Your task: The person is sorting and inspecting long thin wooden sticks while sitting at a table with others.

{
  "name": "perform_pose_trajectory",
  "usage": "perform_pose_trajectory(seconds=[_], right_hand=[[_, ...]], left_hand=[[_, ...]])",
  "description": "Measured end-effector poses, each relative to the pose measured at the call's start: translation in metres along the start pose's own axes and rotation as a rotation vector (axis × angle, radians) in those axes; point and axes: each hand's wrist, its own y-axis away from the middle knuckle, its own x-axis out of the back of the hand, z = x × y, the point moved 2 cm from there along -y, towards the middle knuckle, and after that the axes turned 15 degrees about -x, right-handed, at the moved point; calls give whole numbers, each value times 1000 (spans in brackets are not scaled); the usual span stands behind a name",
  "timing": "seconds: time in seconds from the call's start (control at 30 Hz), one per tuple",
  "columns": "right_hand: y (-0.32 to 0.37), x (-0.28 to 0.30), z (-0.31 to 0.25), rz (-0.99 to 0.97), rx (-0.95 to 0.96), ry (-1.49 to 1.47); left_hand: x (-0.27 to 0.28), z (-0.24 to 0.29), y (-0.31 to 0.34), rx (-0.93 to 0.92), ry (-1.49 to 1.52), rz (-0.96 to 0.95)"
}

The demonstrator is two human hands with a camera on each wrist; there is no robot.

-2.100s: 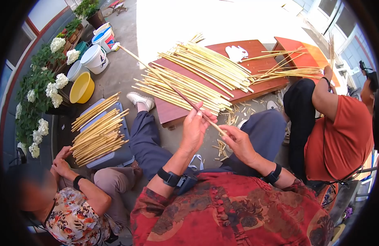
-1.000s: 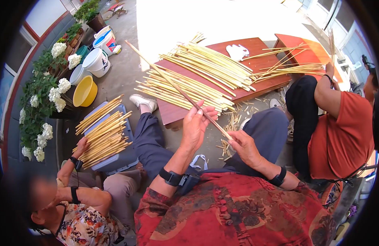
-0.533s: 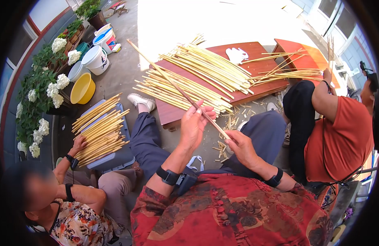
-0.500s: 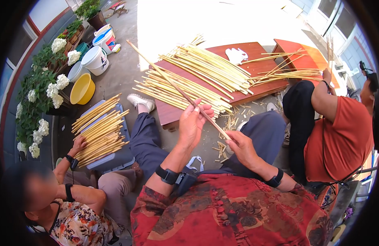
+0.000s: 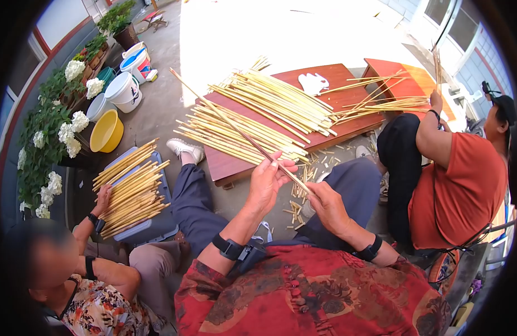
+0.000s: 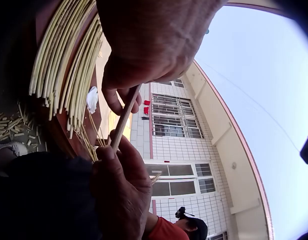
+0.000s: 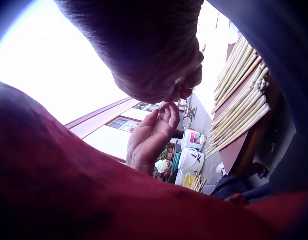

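Observation:
One long, thin brown-and-tan cane [image 5: 246,134] slants across the head view, its far tip above the table. Partway along it my left hand [image 5: 268,182] holds it between thumb and fingers, palm turned up. My right hand [image 5: 329,204] pinches its near end between thumb and forefinger. In the left wrist view the cane [image 6: 125,119] runs from my left hand [image 6: 144,45] down to my right fingertips [image 6: 106,152]. Rows of paler canes [image 5: 281,95] lie on the low red-brown table [image 5: 225,162] beyond my hands.
A white glove [image 5: 313,84] lies on the table. Short cut pieces [image 5: 295,213] litter the ground between my legs. At left, a person's hand [image 5: 104,197] touches shorter canes on a blue-grey bin [image 5: 167,224]. A yellow basin [image 5: 107,131] and buckets [image 5: 123,91] stand behind. Another person [image 5: 460,185] sits at right.
My hands keep holding the cane in nearly the same place, while the head view shifts slightly. The person at left has brought a hand onto the shorter canes since the oldest frame.

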Motion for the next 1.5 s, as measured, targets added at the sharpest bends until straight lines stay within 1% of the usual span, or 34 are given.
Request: perform_pose_trajectory(seconds=[0.13,0.23,0.3,0.37,0.53,0.6,0.63,0.73,0.97,1.07,1.17,1.27,1.33,1.37,1.43,1.5], right_hand=[[4,0,0,38,45,86],[12,2,4,68,75,124],[18,4,8,84,89,146],[22,6,8,151,153,224],[24,9,9,182,137,220],[22,7,9,171,118,196],[21,6,9,162,119,183],[15,3,8,144,114,155],[8,-2,3,83,49,63],[6,-3,2,76,74,68],[5,-3,-1,59,57,61],[5,-5,-3,80,96,54],[8,-1,-1,85,104,82],[11,1,1,93,111,108],[23,6,8,95,102,117],[35,10,14,99,99,122]], left_hand=[[10,11,-6,-32,25,35],[21,20,-16,-114,40,125],[25,25,-20,-120,56,144],[28,29,-24,-158,75,179],[23,25,-19,-148,98,141],[19,19,-11,-91,67,77],[18,15,-7,-90,64,79],[11,-2,6,32,52,27],[9,-2,3,3,46,-23],[11,-2,1,-19,45,-29],[13,0,-1,-24,67,-18],[14,3,-4,-38,93,2],[18,4,-9,-59,146,82],[22,6,-13,-63,146,83],[36,15,-22,-114,155,196],[48,25,-30,-148,151,222]])
